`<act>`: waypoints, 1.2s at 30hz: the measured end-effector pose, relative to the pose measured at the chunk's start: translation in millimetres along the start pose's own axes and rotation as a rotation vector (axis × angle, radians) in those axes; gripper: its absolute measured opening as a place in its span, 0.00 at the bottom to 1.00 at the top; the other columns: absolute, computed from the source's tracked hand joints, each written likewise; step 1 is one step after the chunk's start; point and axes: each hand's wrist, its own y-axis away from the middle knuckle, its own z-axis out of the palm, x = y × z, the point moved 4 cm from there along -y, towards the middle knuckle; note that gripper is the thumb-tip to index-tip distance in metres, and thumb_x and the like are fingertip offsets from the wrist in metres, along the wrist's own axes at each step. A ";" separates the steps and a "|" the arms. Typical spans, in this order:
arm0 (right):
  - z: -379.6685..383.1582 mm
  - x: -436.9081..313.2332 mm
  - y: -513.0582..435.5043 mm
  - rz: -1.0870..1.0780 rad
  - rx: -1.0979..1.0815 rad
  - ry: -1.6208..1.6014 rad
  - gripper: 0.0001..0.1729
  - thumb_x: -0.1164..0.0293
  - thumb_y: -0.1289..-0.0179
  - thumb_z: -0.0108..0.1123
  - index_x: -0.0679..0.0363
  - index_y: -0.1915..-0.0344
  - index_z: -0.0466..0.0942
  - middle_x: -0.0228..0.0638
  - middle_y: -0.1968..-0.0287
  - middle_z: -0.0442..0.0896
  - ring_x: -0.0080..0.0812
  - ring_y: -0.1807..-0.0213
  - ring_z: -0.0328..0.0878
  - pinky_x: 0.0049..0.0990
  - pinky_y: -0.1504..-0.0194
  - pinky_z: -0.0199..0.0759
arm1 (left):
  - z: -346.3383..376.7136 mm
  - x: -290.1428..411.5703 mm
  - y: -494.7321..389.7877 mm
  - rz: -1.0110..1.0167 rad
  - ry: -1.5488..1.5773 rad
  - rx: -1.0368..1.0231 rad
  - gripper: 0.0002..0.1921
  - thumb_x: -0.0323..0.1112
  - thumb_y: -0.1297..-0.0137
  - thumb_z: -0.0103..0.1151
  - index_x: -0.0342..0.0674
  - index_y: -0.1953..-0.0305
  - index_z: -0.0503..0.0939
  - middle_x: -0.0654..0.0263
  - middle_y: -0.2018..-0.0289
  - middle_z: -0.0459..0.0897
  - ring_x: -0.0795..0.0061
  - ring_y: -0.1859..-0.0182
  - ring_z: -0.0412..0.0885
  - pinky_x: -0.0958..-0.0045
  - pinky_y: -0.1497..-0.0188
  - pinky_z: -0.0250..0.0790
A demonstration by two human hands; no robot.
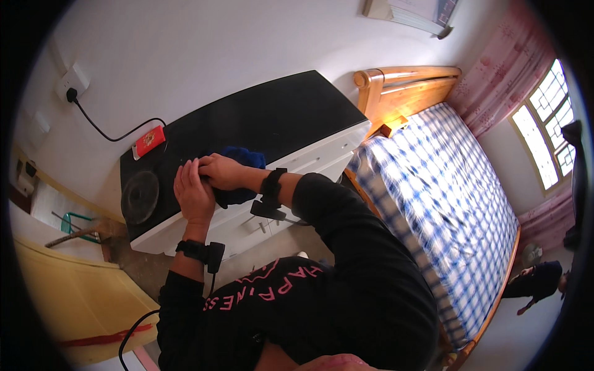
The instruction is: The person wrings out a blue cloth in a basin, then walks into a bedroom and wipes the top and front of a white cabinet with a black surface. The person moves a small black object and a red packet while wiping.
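My left hand (195, 192) is raised over the front part of a black-topped white cabinet (278, 106), its fingers extended close together. Against its fingers rests my right hand (222, 171), with the fingers bent. What lies between the two hands is hidden. A dark blue cloth (246, 157) is bunched behind and beneath my right hand and wrist; whether the fingers grip it cannot be seen. To the left of my hands, a round, dark translucent disc (140, 197) lies on the black top.
A red box (149, 142) sits at the cabinet's back left, near a black cable (111, 139) from a wall socket. On the right is a wooden bed with a checked mattress (445, 199) and a small wooden box (394, 126). Another person (538, 280) is at far right.
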 end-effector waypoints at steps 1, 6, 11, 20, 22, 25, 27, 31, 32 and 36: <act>-10.0 -3.6 1.0 -0.018 0.125 -0.125 0.19 0.74 0.50 0.57 0.59 0.54 0.77 0.42 0.49 0.76 0.44 0.46 0.71 0.34 0.45 0.66 | -2.7 -0.6 0.3 0.004 0.046 0.036 0.26 0.35 0.41 0.52 0.41 0.40 0.63 0.55 0.43 0.67 0.52 0.38 0.61 0.56 0.36 0.52; -71.5 -7.2 14.1 0.065 0.468 -0.437 0.23 0.80 0.49 0.56 0.62 0.49 0.74 0.43 0.50 0.77 0.39 0.46 0.74 0.30 0.45 0.67 | -10.0 -0.5 2.2 -0.024 0.141 0.088 0.29 0.37 0.41 0.53 0.38 0.38 0.60 0.49 0.40 0.63 0.50 0.38 0.61 0.57 0.36 0.51; -121.7 20.2 30.8 0.091 0.620 -0.486 0.23 0.76 0.44 0.55 0.62 0.45 0.72 0.46 0.48 0.76 0.37 0.48 0.75 0.27 0.45 0.67 | -6.2 -0.2 3.3 0.013 0.132 0.093 0.28 0.37 0.40 0.53 0.39 0.39 0.61 0.49 0.41 0.63 0.50 0.39 0.61 0.58 0.37 0.53; -144.7 70.7 214.8 0.277 0.436 -0.606 0.21 0.69 0.36 0.53 0.62 0.44 0.71 0.40 0.49 0.77 0.27 0.55 0.77 0.25 0.55 0.71 | 1.6 64.4 -47.0 0.085 0.328 -0.140 0.15 0.36 0.42 0.58 0.37 0.54 0.76 0.56 0.53 0.76 0.55 0.47 0.71 0.62 0.42 0.61; -128.6 99.2 282.8 0.408 0.299 -0.866 0.21 0.69 0.32 0.49 0.67 0.42 0.67 0.37 0.54 0.79 0.25 0.53 0.76 0.22 0.52 0.70 | 23.5 93.3 -67.0 0.070 0.271 -0.308 0.20 0.43 0.40 0.56 0.34 0.52 0.75 0.52 0.51 0.75 0.53 0.46 0.70 0.63 0.42 0.62; -76.5 153.8 396.9 0.820 0.333 -0.899 0.19 0.67 0.32 0.50 0.67 0.46 0.70 0.32 0.61 0.80 0.20 0.63 0.75 0.18 0.61 0.70 | 63.2 109.1 -97.2 -0.009 0.028 -0.513 0.30 0.53 0.38 0.51 0.29 0.47 0.71 0.47 0.47 0.73 0.50 0.44 0.69 0.62 0.40 0.60; -34.9 172.5 482.3 1.032 0.620 -0.999 0.10 0.69 0.35 0.51 0.61 0.59 0.77 0.21 0.81 0.69 0.14 0.81 0.63 0.17 0.81 0.55 | 88.2 109.2 -102.2 -0.096 0.020 -0.646 0.31 0.52 0.38 0.50 0.29 0.45 0.69 0.47 0.45 0.71 0.51 0.41 0.67 0.62 0.38 0.59; 34.2 161.6 626.1 1.541 0.729 -0.999 0.13 0.70 0.35 0.50 0.59 0.52 0.74 0.32 0.67 0.80 0.23 0.71 0.75 0.22 0.72 0.70 | 121.0 120.7 -103.3 0.046 0.075 -0.602 0.26 0.42 0.40 0.52 0.33 0.44 0.68 0.49 0.43 0.69 0.53 0.40 0.66 0.63 0.38 0.59; 46.9 153.7 643.1 1.535 0.758 -1.077 0.13 0.71 0.35 0.49 0.60 0.52 0.74 0.33 0.66 0.80 0.24 0.71 0.75 0.22 0.72 0.70 | 130.4 125.7 -107.9 0.086 0.113 -0.609 0.25 0.40 0.41 0.53 0.34 0.44 0.69 0.49 0.43 0.69 0.53 0.40 0.66 0.63 0.38 0.59; 60.9 137.5 670.5 1.591 0.771 -1.128 0.13 0.72 0.35 0.48 0.62 0.52 0.73 0.34 0.65 0.80 0.25 0.70 0.75 0.22 0.71 0.70 | 176.7 151.7 -139.3 0.197 0.198 -0.591 0.24 0.35 0.43 0.53 0.36 0.44 0.68 0.52 0.43 0.70 0.54 0.41 0.67 0.63 0.39 0.61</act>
